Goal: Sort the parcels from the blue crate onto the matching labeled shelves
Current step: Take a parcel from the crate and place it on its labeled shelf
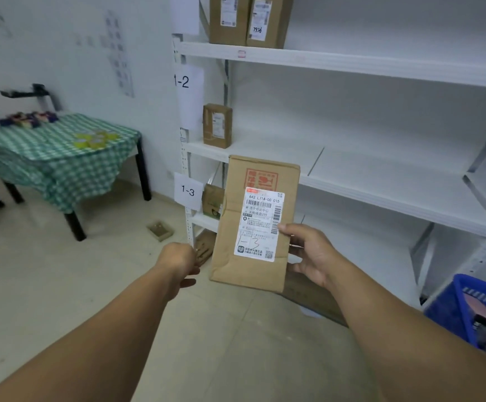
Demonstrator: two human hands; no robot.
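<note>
Fingers (301, 266) of right hand (312, 256) curl behind the tall brown cardboard parcel (233, 227), thumb pressed on the front at the rt edge of its white shipping label (260, 224). This is a one-hand pinch, parcel upright in the air, label toward camera, in front of the white metal shelf rack (352, 65). Left hand (180, 265) just beside parcel's lower-left edge, apart from it, fingers loosely curled, holding nothing. Label has "1-3" handwritten near its bottom. Paper tag "1-3" (188, 191) on rack upright at lower left; paper tag "1-2" (185, 81) above it. Level by the 1-3 tag holds a small brown box (213, 201) w/ green print at its left end; rest of that level mostly hidden behind parcel. Blue plastic crate (468, 309) on floor at lower rt, items inside, count unclear. Judged step: label read and matched to shelf, placement not yet done. Next move prob. calls for lowering parcel to the 1-3 level, setting it beside the small box w/o knocking it, then letting go.
</note>
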